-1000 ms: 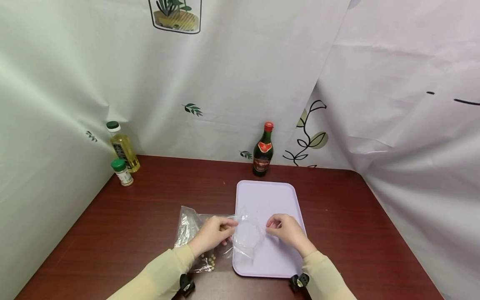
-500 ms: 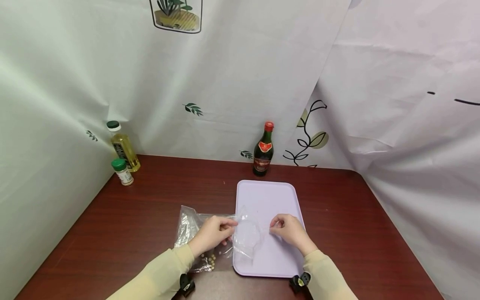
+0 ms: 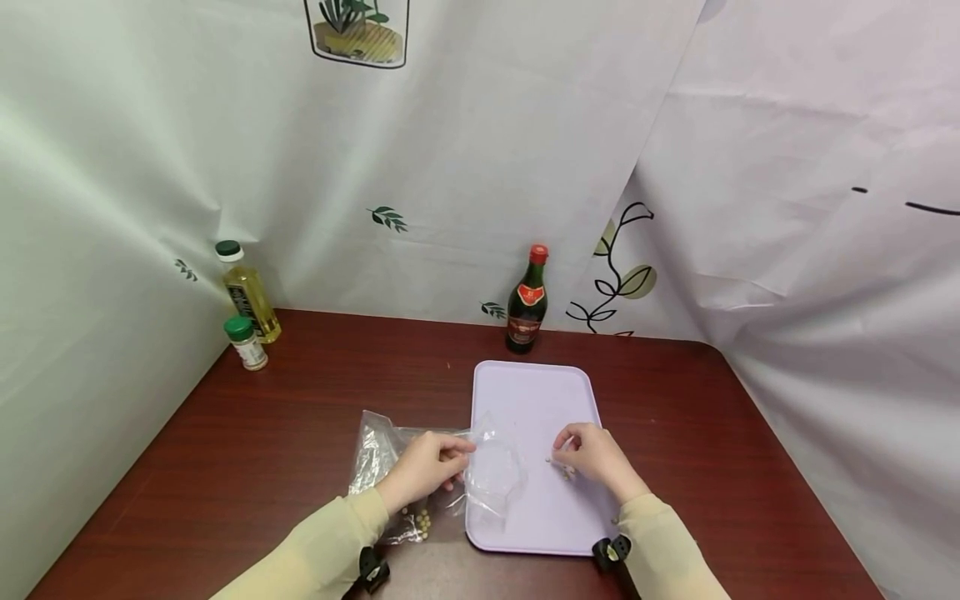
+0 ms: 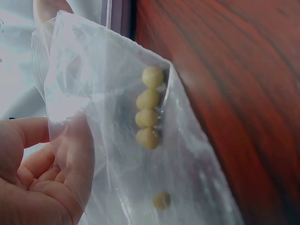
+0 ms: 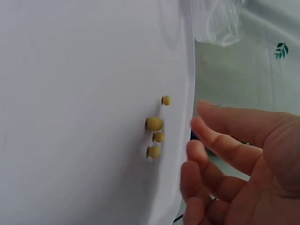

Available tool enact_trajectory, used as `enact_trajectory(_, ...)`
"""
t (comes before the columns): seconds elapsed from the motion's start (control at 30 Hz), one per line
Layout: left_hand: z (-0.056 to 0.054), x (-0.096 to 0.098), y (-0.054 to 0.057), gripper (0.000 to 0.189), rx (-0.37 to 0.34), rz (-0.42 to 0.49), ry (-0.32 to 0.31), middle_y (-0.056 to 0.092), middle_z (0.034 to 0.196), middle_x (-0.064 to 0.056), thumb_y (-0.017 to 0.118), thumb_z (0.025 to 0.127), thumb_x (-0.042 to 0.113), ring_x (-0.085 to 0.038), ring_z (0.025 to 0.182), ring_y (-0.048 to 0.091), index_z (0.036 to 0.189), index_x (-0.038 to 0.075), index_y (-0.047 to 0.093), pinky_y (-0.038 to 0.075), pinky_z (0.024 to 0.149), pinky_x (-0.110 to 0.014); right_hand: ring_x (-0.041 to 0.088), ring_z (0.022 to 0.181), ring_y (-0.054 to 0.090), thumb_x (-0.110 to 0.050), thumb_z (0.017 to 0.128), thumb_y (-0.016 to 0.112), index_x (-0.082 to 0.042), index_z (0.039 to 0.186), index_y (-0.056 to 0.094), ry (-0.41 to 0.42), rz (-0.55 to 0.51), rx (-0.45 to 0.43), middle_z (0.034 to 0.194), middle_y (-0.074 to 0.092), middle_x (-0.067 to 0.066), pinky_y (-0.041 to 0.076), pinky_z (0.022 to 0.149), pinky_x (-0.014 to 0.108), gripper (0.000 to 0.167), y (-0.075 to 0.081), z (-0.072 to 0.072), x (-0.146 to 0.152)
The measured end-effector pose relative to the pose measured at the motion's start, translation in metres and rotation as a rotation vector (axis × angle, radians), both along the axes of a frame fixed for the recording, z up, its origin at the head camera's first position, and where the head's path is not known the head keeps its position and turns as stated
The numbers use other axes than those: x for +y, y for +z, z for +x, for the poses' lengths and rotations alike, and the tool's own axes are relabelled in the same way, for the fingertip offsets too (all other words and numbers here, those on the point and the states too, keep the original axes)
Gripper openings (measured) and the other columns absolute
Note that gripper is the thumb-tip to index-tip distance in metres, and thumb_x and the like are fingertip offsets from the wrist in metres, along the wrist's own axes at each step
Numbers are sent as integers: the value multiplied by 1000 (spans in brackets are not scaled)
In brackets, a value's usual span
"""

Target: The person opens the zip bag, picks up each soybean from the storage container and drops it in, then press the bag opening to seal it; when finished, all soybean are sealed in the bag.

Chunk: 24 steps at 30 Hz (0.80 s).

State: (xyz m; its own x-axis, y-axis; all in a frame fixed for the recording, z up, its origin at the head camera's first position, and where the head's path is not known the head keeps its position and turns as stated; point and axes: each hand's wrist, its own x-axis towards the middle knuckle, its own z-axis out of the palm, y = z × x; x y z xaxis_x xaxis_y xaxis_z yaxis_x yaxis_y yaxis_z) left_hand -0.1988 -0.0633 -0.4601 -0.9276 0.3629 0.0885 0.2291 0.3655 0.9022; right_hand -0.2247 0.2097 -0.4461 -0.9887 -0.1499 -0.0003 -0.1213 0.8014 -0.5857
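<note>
Pinching a clear bag (image 3: 375, 458) between curled fingers and thumb of the left hand (image 3: 425, 467), letting the plastic lie across the dark red table (image 3: 322, 392) and overlap the left side of a lilac tray (image 3: 528, 392); showing, in the left wrist view, bagged beans (image 4: 148, 99), yellow and round, with four lined up in a short row and one lying apart. Holding the right hand (image 3: 592, 457) low over the right half of the tray, keeping its fingers loosely bent and spaced, gripping nothing visible; showing, just beside the fingertips, loose beans (image 5: 154, 123) resting on the tray in a small cluster. Apparently working, by this layout, at the step of setting beans out on the tray by hand, with some out and others remaining in the plastic. Probably calling next for steadying the bag with the left hand, reaching to it with the right, and pinching more beans closely enough to avoid rolling any off the tray
</note>
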Motion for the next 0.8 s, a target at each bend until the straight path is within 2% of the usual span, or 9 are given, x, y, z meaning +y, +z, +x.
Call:
enact_trajectory(0.27,1,1,0,23,7,-8,-2,66,68,-10,60,85,-3,-13,50,58,106,-9,66,51,43,-26,12,53,44,-1,69,69,-11,71,64,5,70,-25,59,48,-3,36,48,25,11,0,3,7)
enact_trajectory(0.53,1,1,0,23,1,-15,-14,66,67,-10,59,86,-3,-13,50,57,106,-9,66,51,43,-26,12,54,44,-1,65,72,-11,69,62,21,51,-72,60,48,-1,36,49,25,14,-2,4,9)
enact_trajectory(0.8,0,2,-1,23,1,-18,-9,66,68,-9,60,85,-3,-13,50,58,107,-8,67,51,44,-25,13,53,45,0,64,75,-9,67,60,21,69,-63,58,49,-2,38,48,24,18,-4,3,9)
